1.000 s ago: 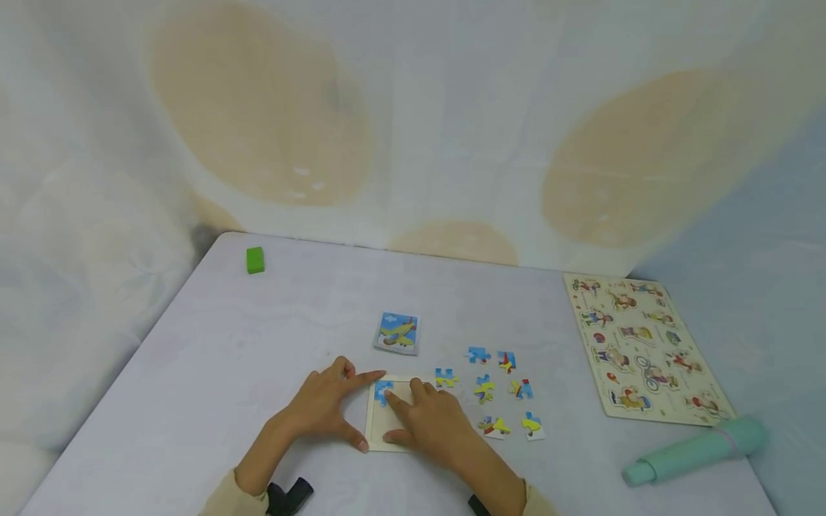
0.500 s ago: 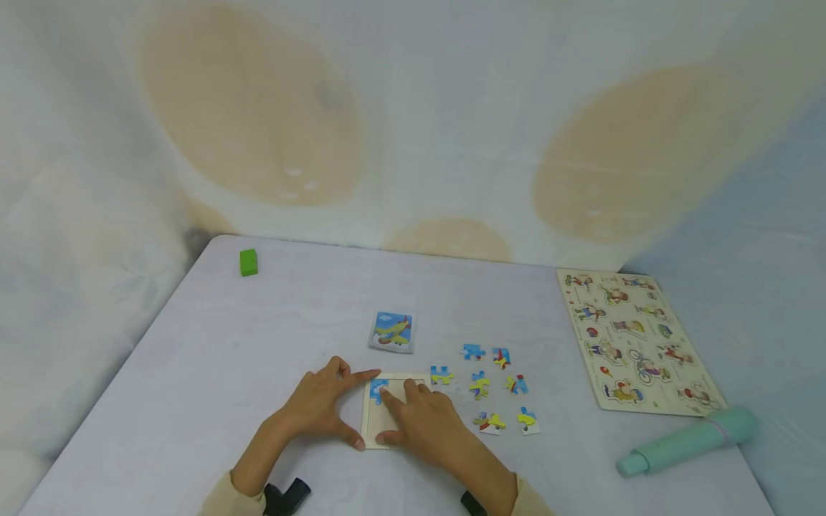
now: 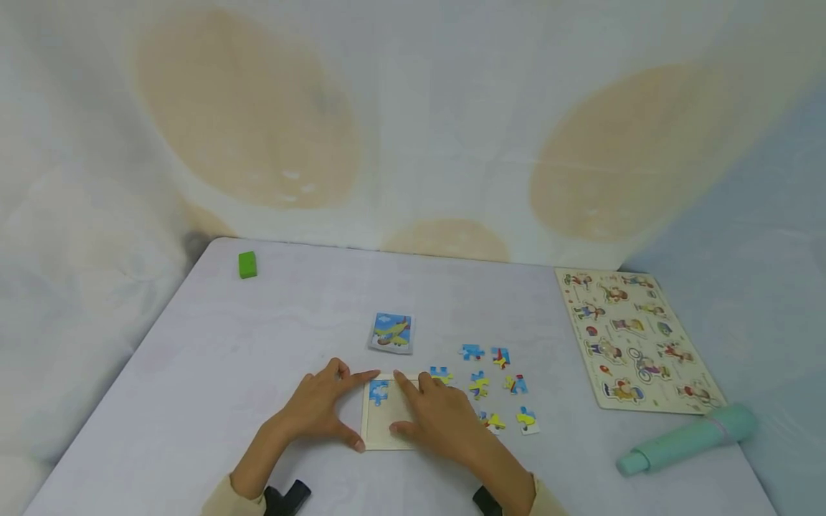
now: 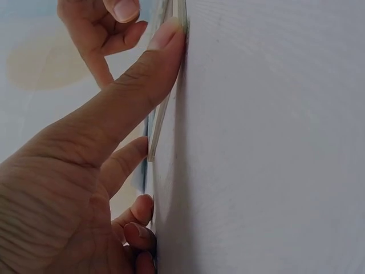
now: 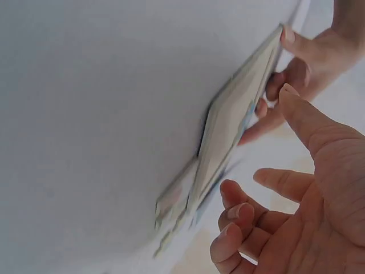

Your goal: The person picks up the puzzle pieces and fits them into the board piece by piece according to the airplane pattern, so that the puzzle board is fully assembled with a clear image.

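Note:
A small square wooden puzzle tray [image 3: 379, 434] lies on the white table. One blue jigsaw piece [image 3: 378, 391] sits in its top left corner. My left hand [image 3: 319, 405] holds the tray along its left side, thumb at the near corner and index finger at the far one. Its other fingers curl beneath, as the left wrist view shows. Over the tray's right part hovers my right hand [image 3: 445, 419], with nothing in it; its index finger points to the far rim and hides some of the tray. Several loose jigsaw pieces [image 3: 480, 385] lie just right of that hand.
Behind the tray lies a picture card [image 3: 391, 333] of a yellow airplane. A large peg puzzle board [image 3: 635, 344] stands farther right, with a rolled green tube [image 3: 687, 441] at its near end. A green block [image 3: 247, 264] is at the table's far left.
My right index finger has lifted off the blue piece in the corner, and the right hand has shifted right. My left hand keeps its hold on the tray.

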`<act>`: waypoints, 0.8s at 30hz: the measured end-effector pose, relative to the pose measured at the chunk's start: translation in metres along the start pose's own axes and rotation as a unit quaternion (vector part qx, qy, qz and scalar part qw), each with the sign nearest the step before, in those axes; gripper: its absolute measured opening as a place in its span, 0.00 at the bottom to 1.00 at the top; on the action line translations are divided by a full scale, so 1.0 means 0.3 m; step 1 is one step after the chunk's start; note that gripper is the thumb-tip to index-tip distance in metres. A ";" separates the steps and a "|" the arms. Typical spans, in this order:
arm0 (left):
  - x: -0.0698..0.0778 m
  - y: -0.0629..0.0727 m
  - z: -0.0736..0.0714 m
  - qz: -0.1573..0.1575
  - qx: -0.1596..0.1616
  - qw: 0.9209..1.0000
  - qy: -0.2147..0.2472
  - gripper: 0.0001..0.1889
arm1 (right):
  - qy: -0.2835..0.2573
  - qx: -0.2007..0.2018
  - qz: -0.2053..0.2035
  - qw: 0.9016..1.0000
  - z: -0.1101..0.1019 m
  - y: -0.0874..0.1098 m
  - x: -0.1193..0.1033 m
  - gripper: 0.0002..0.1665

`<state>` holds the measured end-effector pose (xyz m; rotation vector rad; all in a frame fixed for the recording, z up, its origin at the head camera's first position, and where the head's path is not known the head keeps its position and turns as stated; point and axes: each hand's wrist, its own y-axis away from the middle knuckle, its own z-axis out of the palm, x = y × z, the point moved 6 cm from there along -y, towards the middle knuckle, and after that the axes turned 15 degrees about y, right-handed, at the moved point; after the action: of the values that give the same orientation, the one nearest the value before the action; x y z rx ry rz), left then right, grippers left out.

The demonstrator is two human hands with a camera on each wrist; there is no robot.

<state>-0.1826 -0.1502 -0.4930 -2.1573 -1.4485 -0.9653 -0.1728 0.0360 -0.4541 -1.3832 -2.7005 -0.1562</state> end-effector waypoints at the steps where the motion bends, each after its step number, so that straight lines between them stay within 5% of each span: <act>1: 0.003 0.000 -0.001 0.001 0.001 1.000 -0.001 0.56 | -0.007 -0.005 0.007 1.000 -0.003 0.004 0.020 0.47; 9: 0.009 0.000 0.000 0.002 0.005 1.000 -0.003 0.56 | -0.070 0.021 0.077 0.994 -0.026 0.026 0.232 0.40; 17: -0.001 0.001 0.007 -0.007 0.001 1.000 -0.004 0.56 | -0.226 0.035 0.175 0.957 0.032 0.032 0.427 0.31; 24: 0.001 -0.004 0.007 -0.013 0.000 1.000 -0.002 0.56 | -0.249 0.036 0.205 0.946 0.079 0.044 0.504 0.30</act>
<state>-0.1828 -0.1481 -0.4943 -2.1460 -1.4813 -0.9704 -0.2510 0.1681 -0.4559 -2.1622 -2.6409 0.3719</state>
